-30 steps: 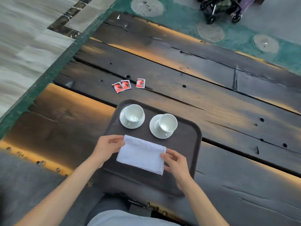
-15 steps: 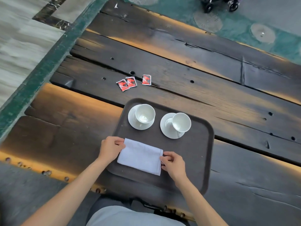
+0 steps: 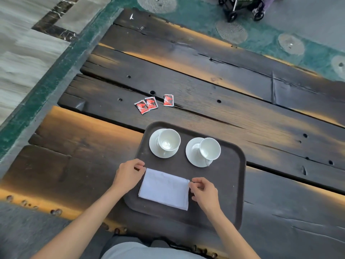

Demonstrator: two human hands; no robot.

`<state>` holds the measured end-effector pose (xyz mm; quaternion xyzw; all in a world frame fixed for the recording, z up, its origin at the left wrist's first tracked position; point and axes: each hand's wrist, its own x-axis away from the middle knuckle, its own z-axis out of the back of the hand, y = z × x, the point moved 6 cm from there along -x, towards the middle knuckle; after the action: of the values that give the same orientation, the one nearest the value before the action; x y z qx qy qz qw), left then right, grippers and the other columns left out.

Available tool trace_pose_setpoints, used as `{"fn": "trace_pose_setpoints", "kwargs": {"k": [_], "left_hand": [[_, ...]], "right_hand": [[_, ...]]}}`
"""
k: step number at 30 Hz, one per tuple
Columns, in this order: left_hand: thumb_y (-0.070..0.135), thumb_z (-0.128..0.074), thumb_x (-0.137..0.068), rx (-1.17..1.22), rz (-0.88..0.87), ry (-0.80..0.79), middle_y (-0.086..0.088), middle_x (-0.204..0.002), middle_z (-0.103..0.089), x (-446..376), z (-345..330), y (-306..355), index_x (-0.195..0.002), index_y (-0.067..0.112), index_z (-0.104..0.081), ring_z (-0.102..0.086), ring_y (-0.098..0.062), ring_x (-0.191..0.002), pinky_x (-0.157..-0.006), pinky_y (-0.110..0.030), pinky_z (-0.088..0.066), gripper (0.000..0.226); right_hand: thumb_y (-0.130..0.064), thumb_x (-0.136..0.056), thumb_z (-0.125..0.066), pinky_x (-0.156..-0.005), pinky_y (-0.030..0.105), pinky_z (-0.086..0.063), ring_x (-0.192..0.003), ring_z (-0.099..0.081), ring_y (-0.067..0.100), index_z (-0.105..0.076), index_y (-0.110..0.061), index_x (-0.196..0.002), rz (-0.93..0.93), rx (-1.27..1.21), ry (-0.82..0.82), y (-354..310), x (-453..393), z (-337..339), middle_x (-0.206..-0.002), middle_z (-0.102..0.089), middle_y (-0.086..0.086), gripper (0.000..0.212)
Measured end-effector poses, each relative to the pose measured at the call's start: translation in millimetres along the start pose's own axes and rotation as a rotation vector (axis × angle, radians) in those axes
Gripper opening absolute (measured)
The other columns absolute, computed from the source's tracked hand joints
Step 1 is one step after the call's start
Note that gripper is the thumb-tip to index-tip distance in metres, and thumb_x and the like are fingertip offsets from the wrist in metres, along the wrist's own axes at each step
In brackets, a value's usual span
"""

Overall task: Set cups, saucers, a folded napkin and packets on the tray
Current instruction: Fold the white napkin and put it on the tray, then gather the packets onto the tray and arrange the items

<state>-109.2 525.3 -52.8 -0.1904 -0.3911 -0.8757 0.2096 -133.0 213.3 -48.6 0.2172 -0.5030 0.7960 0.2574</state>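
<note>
A dark brown tray (image 3: pixel 229 184) lies on the wooden table in front of me. At its far side two white cups (image 3: pixel 169 140) (image 3: pixel 210 148) stand on white saucers (image 3: pixel 155 148) (image 3: pixel 193 154). A folded white napkin (image 3: pixel 164 189) lies flat on the tray's near half. My left hand (image 3: pixel 127 174) pinches its far left corner, and my right hand (image 3: pixel 204 193) pinches its far right corner. Three red packets (image 3: pixel 147 105) lie on the table beyond the tray, two overlapping and one (image 3: pixel 168 100) just to their right.
The table is made of dark, cracked planks (image 3: pixel 242 109) with holes and gaps. Its left edge drops to a green and marble floor (image 3: pixel 28 53). A wheeled pushchair (image 3: pixel 242 8) stands on the floor beyond the table's far edge.
The napkin has settled flat on the tray. Both hands have slid from its sides to its far corners. The view has shifted so the tray sits further right.
</note>
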Motion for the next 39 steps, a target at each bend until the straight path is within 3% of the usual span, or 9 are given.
{"fn": "trace_pose_setpoints", "kwargs": {"k": [4,11,14,17,21,26,30,33,39], "left_hand": [[0.029,-0.063,-0.096,0.158,-0.065,0.04,0.011,-0.101,-0.07,-16,41,26,-0.115,0.027,-0.071,-0.062,0.003,-0.086,-0.068,-0.013,-0.046,0.021],[0.026,-0.062,-0.095,0.316,-0.06,0.104,0.0,-0.106,-0.074,-74,107,64,-0.113,0.024,-0.073,-0.07,-0.019,-0.098,-0.094,-0.042,-0.055,0.02],[0.021,-0.062,-0.095,0.45,-0.016,0.094,-0.005,-0.106,-0.075,-101,115,78,-0.112,0.021,-0.073,-0.072,-0.022,-0.099,-0.091,-0.044,-0.058,0.019],[0.018,-0.062,-0.096,0.634,0.049,0.038,-0.008,-0.11,-0.074,-125,112,91,-0.111,0.019,-0.071,-0.071,-0.025,-0.104,-0.082,-0.034,-0.059,0.018],[0.02,-0.065,-0.094,0.783,0.162,-0.075,-0.007,-0.113,-0.075,-156,95,99,-0.116,0.018,-0.072,-0.072,-0.024,-0.105,-0.09,-0.037,-0.059,0.023],[0.025,-0.057,-0.099,0.932,0.262,-0.211,-0.006,-0.117,-0.075,-191,63,90,-0.119,0.017,-0.069,-0.072,-0.023,-0.106,-0.09,-0.037,-0.057,0.024],[0.032,-0.06,-0.096,1.031,0.335,-0.297,-0.004,-0.118,-0.075,-209,42,77,-0.122,0.018,-0.07,-0.072,-0.022,-0.108,-0.091,-0.037,-0.056,0.031],[0.032,-0.058,-0.096,1.091,0.385,-0.335,-0.005,-0.12,-0.075,-213,32,68,-0.125,0.016,-0.068,-0.072,-0.022,-0.11,-0.093,-0.038,-0.055,0.034],[0.03,-0.054,-0.097,1.142,0.385,-0.372,-0.006,-0.121,-0.074,-215,27,63,-0.126,0.014,-0.067,-0.07,-0.022,-0.112,-0.096,-0.039,-0.053,0.035]], "right_hand": [[-0.025,-0.091,-0.067,-0.058,0.025,-0.06,-0.075,-0.074,0.015,-0.074,-0.027,-0.09,0.112,-0.047,0.015,-53,-3,7,-0.078,-0.075,-0.006,0.008],[-0.023,-0.096,-0.063,-0.061,0.031,-0.063,-0.074,-0.072,0.012,-0.073,-0.023,-0.091,0.306,-0.08,0.037,-169,-45,7,-0.077,-0.074,-0.006,0.012],[-0.023,-0.098,-0.062,-0.063,0.034,-0.062,-0.076,-0.072,0.018,-0.071,-0.021,-0.094,0.331,-0.053,0.034,-205,-76,-1,-0.081,-0.074,0.0,0.011],[-0.024,-0.098,-0.06,-0.069,0.036,-0.063,-0.077,-0.073,0.014,-0.07,-0.019,-0.097,0.327,-0.008,0.031,-228,-113,-15,-0.087,-0.074,0.002,0.011],[-0.018,-0.095,-0.062,-0.083,0.047,-0.061,-0.083,-0.074,0.024,-0.072,-0.013,-0.103,0.281,0.095,0.044,-242,-167,-41,-0.089,-0.075,0.007,0.014],[-0.02,-0.092,-0.065,-0.091,0.038,-0.054,-0.096,-0.071,0.024,-0.071,-0.011,-0.108,0.224,0.188,0.075,-246,-224,-72,-0.098,-0.076,0.006,0.019],[-0.044,-0.089,-0.07,-0.091,0.038,-0.053,-0.105,-0.068,0.023,-0.066,-0.016,-0.117,0.173,0.279,0.107,-246,-252,-94,-0.109,-0.075,0.001,0.04],[-0.058,-0.082,-0.072,-0.085,0.038,-0.053,-0.105,-0.068,0.021,-0.064,-0.025,-0.115,0.121,0.355,0.195,-245,-259,-103,-0.103,-0.076,-0.007,0.048],[-0.038,-0.078,-0.084,-0.084,0.039,-0.054,-0.093,-0.071,0.018,-0.065,-0.023,-0.112,0.092,0.215,0.232,-235,-268,-110,-0.089,-0.076,-0.007,0.042]]}}
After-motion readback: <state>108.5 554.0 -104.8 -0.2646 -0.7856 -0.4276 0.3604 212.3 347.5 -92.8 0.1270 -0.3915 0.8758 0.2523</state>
